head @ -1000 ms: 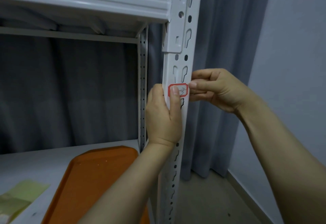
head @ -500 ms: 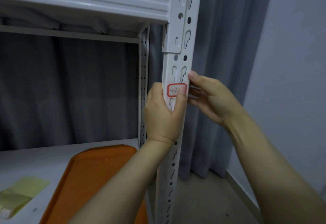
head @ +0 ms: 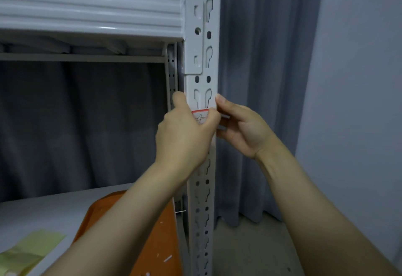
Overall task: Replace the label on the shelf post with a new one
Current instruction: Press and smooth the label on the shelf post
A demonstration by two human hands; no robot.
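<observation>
White metal shelf board (head: 43, 212): a flat orange plastic tray (head: 156, 247) lies at its right end, with a pale yellow-green paper sheet (head: 32, 247) left of the tray.

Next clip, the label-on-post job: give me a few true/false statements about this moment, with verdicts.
1. A red-bordered label sits on the white post. True.
2. The left hand covers part of the label. True.
3. The right hand rests on the tray. False: it is at the post's right edge, at label height.
4. The tray is blue. False: it is orange.
</observation>
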